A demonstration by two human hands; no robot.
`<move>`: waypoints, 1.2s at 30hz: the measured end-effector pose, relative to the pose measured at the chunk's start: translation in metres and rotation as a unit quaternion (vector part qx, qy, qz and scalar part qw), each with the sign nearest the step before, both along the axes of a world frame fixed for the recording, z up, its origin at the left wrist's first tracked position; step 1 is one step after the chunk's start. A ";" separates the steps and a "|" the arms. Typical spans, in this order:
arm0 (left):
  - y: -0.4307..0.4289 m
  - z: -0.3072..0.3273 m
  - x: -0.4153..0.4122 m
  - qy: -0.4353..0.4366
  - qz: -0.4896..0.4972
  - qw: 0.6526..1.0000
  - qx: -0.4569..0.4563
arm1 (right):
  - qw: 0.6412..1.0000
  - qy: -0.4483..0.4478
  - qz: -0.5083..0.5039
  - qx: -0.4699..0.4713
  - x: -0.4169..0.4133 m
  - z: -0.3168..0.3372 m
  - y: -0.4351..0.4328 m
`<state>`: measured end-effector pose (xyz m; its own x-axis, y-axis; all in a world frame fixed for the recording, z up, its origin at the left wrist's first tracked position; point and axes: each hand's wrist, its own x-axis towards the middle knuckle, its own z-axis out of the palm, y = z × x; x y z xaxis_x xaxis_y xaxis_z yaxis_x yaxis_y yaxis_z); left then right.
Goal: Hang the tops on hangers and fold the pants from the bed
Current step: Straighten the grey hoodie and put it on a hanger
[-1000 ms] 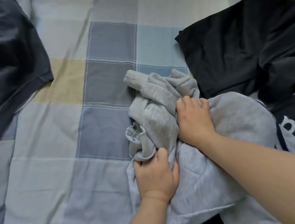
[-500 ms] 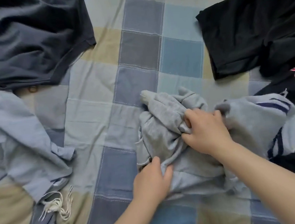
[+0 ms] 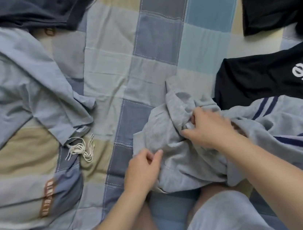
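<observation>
Fleece pants [image 3: 169, 145] lie crumpled; right hand [image 3: 209, 126] grips a soft fold; left hand [image 3: 142, 167] touches them, loosely curled.

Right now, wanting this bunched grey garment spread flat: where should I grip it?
Probably pinch the flat left edge of the grey garment, from the left with the left hand; it lies free on the bedspread, while the right hand bunches the middle.

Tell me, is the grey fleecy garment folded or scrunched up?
Scrunched up: the grey fleecy garment sits in a wrinkled heap, the right hand gripping a bunch.
</observation>
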<state>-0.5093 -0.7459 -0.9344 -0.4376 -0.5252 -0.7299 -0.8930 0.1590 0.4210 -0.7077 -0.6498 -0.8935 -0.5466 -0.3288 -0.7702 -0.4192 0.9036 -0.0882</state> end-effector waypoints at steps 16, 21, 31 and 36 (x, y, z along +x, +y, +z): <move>-0.066 -0.025 -0.077 -0.073 0.086 0.970 0.216 | 0.980 0.028 0.196 -0.020 0.011 -0.052 -0.080; -0.028 0.011 -0.025 -0.030 0.167 0.917 0.362 | 0.964 0.045 0.263 0.004 0.042 -0.016 -0.049; -0.024 0.182 0.024 0.100 0.116 0.913 0.377 | 0.975 0.074 -0.015 -0.210 0.104 0.172 0.007; -0.063 0.228 0.007 0.132 -0.049 0.921 0.364 | 0.925 0.116 -0.175 -0.317 0.131 0.230 0.017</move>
